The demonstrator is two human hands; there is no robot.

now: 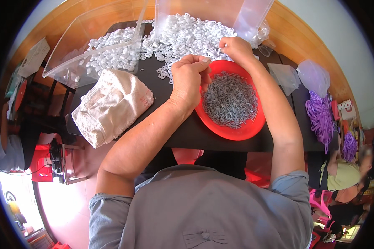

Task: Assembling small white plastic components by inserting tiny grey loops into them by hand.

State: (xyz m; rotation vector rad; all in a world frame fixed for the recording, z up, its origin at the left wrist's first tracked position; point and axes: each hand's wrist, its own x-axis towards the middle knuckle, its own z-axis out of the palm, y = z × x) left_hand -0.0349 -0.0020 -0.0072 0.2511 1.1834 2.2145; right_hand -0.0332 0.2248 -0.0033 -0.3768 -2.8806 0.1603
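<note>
Well, left fingers (200, 64) pinched — right fingers (226, 41) curled near white pieces (188, 34).

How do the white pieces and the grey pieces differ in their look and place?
The white pieces are rounded, many with holes; the grey pieces are thin and elongated. Many white pieces spread loosely over the dark table, while the grey pieces lie together inside the red bowl. Both are small and numerous.
</note>
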